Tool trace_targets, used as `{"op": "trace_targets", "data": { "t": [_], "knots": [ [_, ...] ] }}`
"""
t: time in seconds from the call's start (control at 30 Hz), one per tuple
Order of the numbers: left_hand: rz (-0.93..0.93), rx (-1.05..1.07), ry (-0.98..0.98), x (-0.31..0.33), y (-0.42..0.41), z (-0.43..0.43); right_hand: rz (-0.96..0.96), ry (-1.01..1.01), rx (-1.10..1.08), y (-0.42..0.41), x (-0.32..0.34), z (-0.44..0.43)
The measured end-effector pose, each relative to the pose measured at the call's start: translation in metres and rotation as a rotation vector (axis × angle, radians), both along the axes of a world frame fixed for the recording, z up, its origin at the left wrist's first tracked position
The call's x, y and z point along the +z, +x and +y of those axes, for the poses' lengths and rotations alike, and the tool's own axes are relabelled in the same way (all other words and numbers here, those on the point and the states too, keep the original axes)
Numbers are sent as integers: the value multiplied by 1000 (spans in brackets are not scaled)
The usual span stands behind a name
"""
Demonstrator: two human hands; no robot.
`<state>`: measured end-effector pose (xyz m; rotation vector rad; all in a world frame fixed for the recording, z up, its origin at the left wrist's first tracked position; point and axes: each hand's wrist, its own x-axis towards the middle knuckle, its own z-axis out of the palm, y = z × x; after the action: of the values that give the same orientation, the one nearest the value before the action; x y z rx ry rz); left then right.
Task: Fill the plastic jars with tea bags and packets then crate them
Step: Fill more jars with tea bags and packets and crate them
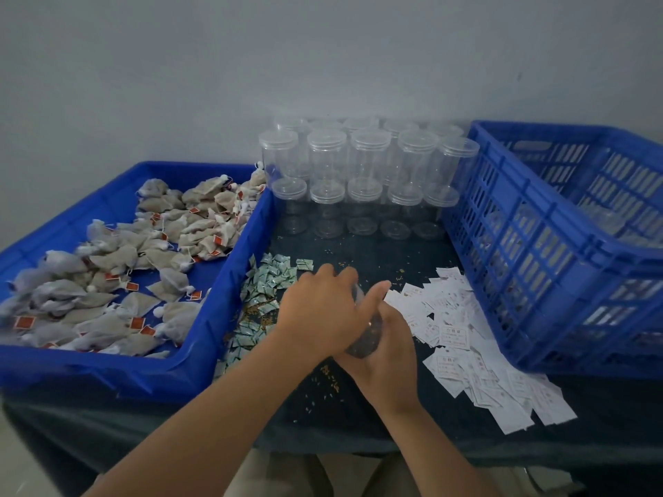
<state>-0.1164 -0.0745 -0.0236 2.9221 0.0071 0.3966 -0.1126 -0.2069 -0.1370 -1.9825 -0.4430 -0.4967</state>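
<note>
A clear plastic jar with dark contents sits tilted between my two hands at the table's middle. My left hand is curled over its upper end, covering the lid area. My right hand grips the jar's body from below and the right. Several empty lidded jars stand stacked at the back. Tea bags with red tags fill the blue tray on the left. Small green packets lie beside the tray, and white paper packets spread to the right.
A blue slatted crate stands at the right, with some clear jars showing through its wall. Loose tea crumbs scatter on the dark tablecloth. A grey wall rises behind the table.
</note>
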Motion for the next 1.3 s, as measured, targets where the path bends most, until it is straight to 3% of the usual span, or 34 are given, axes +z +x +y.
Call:
{"op": "trace_targets", "data": {
  "t": [0.17, 0.23, 0.37, 0.47, 0.53, 0.63, 0.7, 0.77, 0.87, 0.97, 1.03, 1.17, 1.3],
  "knots": [
    [359, -6, 94, 28, 2, 24, -42, -40, 48, -3, 0, 2],
    [318, 35, 32, 35, 1, 37, 15, 34, 22, -4, 1, 0],
    [411, -341, -134, 41, -9, 46, 116, 174, 52, -5, 6, -2],
    [265, -399, -153, 38, -12, 54, 104, 214, 89, -7, 8, -2],
    [126, -330, -370, 33, -13, 57, 97, 230, 72, -6, 7, -1],
    [-16, -33, -801, 20, -11, 60, 129, 294, 71, -6, 7, -2],
    [75, 112, -854, 4, -4, 67, 156, 323, 103, -6, 8, -3],
    [277, 172, -820, -20, 1, 73, 157, 315, 125, -7, 9, -3],
    [502, 241, -522, -56, 8, 76, 156, 292, 134, -6, 8, -4],
    [455, 349, -109, -69, 11, 71, 150, 279, 125, -6, 8, -3],
    [401, 350, 56, -61, 11, 68, 143, 273, 135, -6, 9, -2],
    [174, 209, 84, -18, 7, 81, 155, 276, 167, -9, 12, -2],
    [30, 216, -115, 35, 3, 142, 147, 252, 187, -8, 12, -2]
  ]
}}
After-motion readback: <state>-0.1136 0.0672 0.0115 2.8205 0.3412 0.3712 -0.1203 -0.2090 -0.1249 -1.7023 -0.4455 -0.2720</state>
